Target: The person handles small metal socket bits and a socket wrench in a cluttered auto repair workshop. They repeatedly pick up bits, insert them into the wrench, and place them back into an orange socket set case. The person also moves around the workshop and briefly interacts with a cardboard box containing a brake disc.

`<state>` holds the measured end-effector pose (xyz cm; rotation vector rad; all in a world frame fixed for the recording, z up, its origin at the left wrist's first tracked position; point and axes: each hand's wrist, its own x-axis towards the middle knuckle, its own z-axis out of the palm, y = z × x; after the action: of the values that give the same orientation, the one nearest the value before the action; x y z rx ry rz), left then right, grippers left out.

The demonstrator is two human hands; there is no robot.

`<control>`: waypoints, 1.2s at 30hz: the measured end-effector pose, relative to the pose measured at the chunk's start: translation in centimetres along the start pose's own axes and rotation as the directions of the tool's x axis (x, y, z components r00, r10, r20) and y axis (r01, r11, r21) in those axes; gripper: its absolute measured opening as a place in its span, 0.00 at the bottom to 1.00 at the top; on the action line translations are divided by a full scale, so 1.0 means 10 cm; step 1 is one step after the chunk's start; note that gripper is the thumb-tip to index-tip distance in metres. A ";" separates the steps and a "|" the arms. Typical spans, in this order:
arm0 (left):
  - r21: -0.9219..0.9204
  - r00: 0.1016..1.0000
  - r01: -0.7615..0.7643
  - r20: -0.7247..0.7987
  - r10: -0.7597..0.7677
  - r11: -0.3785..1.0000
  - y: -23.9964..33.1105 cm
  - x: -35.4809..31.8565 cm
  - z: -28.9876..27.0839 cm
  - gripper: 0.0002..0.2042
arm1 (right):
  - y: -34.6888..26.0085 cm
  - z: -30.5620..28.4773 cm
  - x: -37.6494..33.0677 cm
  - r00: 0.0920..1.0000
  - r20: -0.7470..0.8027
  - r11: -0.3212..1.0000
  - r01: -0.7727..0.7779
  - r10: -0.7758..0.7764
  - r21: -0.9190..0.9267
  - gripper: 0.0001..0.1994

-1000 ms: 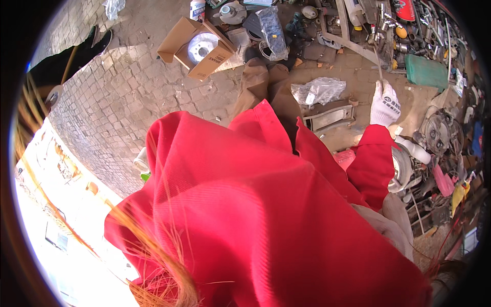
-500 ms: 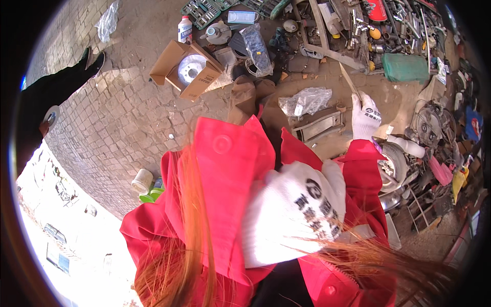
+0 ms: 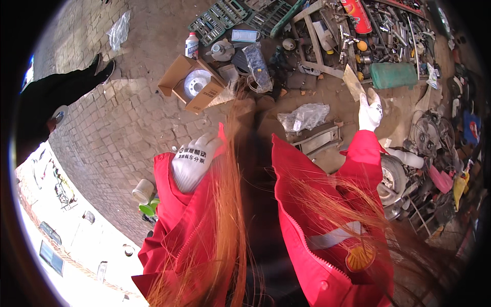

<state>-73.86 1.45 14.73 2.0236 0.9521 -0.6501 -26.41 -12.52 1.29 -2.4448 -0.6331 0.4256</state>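
Outdoor repair yard, paved ground (image 3: 102, 133), scattered tools (image 3: 378, 25), socket sets (image 3: 220, 18)

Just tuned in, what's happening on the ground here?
A person in a red jacket stands over a paved yard strewn with tools and car parts. The right hand, in a white glove, is stretched out with its grip on a flat, worn tan piece above the clutter. The left hand, also gloved, rests closed against the jacket, holding nothing visible. An open cardboard box with a brake disc sits ahead on the ground.
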 end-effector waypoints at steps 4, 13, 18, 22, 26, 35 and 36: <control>-0.009 0.990 -0.017 -0.142 0.016 1.000 0.02 -0.25 -0.07 0.19 | -0.27 -0.16 -0.25 0.999 0.003 0.999 0.050 -0.050 -0.015 0.23; -0.004 0.943 -0.034 -0.331 0.031 0.999 0.09 -0.45 -0.36 0.18 | -0.21 -0.36 -0.37 0.991 0.126 0.976 -0.068 0.043 0.204 0.20; 0.233 0.872 -0.297 -0.328 0.363 0.926 0.04 -0.39 -0.47 0.16 | -0.05 -0.39 -0.26 0.994 0.032 0.915 -0.108 0.104 0.389 0.26; 0.253 0.852 -0.267 -0.390 0.350 0.930 0.00 -0.28 -0.41 0.17 | 0.12 -0.21 0.10 0.927 0.130 0.499 -0.303 0.351 0.812 0.22; 0.276 0.814 -0.278 -0.440 0.379 0.920 0.10 -0.38 -0.30 0.19 | 0.34 0.00 0.70 0.787 0.387 0.040 -0.460 0.481 0.887 0.12; -0.158 0.891 0.079 -0.431 -0.141 0.984 0.75 -0.69 0.48 0.20 | 0.65 0.41 1.44 0.750 0.298 0.328 -0.560 0.590 0.761 0.22; -0.180 0.880 0.119 -0.437 -0.188 0.976 0.83 -0.70 0.59 0.20 | 0.64 0.41 1.46 0.750 0.249 0.368 -0.550 0.613 0.750 0.22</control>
<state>-71.95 -9.57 20.00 2.0150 1.4024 -0.1725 -13.75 -7.63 -8.07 -1.6744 0.4807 0.7050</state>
